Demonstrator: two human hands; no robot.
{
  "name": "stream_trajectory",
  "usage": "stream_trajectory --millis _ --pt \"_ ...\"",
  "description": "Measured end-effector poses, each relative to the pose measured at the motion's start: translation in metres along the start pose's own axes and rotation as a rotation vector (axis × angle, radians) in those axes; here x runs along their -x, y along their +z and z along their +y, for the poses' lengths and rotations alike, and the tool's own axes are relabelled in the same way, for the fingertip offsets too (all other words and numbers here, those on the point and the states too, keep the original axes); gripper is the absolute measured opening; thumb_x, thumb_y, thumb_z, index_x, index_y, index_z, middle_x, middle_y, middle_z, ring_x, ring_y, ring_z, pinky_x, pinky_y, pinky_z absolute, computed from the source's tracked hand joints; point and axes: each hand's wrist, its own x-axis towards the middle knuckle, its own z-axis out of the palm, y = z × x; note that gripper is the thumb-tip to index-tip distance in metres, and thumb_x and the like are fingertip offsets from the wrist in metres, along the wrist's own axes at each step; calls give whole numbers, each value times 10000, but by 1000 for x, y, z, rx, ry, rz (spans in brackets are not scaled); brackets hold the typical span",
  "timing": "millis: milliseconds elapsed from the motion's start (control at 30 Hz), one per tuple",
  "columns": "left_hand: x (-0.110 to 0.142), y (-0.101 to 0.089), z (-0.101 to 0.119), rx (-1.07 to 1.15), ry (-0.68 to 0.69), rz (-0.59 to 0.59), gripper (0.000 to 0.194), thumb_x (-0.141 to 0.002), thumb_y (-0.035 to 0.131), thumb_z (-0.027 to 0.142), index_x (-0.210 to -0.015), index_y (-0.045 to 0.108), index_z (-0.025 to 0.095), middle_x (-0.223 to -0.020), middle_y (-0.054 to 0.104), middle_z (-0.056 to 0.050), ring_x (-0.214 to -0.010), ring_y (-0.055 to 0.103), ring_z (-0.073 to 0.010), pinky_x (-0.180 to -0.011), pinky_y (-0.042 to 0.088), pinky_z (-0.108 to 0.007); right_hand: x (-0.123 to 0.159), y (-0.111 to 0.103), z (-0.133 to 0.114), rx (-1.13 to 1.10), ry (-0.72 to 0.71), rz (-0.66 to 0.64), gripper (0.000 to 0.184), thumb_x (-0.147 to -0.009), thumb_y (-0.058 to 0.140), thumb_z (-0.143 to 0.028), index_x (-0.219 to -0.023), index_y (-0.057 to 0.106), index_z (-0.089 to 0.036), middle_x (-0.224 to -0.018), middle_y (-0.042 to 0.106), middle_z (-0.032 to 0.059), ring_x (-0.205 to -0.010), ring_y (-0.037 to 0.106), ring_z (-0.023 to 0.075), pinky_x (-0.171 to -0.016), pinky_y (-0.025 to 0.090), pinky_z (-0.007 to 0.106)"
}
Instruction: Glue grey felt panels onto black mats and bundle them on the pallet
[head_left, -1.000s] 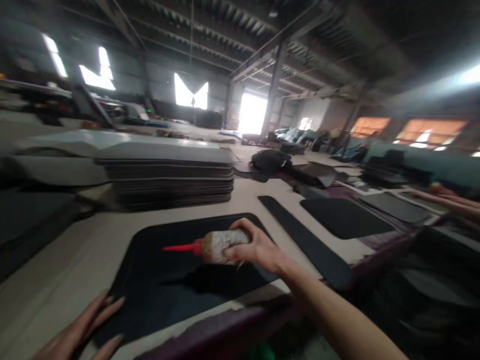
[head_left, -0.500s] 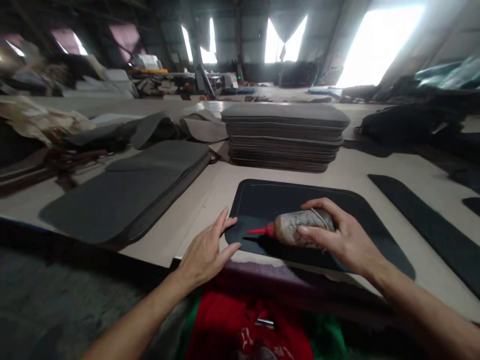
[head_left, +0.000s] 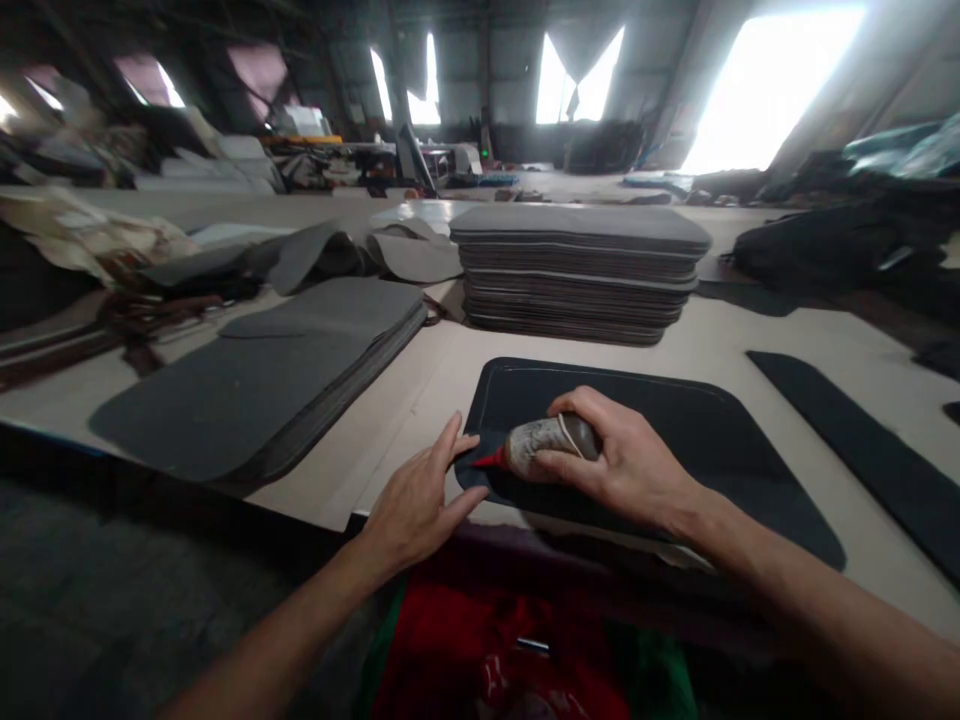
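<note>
A dark rounded panel [head_left: 675,430] lies flat near the table's front edge, with a thin pale line along its far border. My right hand [head_left: 622,455] grips a worn squeeze bottle [head_left: 532,445], tilted low over the panel's left part. Its red nozzle [head_left: 491,458] points left, its tip at or just above the panel's left end; contact is hard to make out. My left hand [head_left: 420,495] rests at the panel's left edge, fingers apart, thumb and fingertips on either side of the nozzle tip. It holds nothing.
Behind the panel stands a tall stack of grey panels [head_left: 577,280]. A lower pile of larger grey pieces [head_left: 262,375] lies to the left, reaching the table edge. A long dark strip [head_left: 862,440] is on the right. Dark material [head_left: 832,245] is heaped at the far right.
My right hand has moved the squeeze bottle left and slightly down, bringing its nozzle between the left hand's thumb and fingers. The left hand has barely moved.
</note>
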Motion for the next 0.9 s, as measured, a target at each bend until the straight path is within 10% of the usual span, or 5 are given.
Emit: stream_trajectory --millis 900 --pt "-2 1 -5 -8 15 5 898 -928 631 371 -1582 25 262 -1432 569 -46 -1326 525 -227 -1131 403 -415 -18 -31 -24 202 -73 -147 200 -829 652 -331 -976 576 -219 -935 601 -12 -743 493 137 -642 296 270"
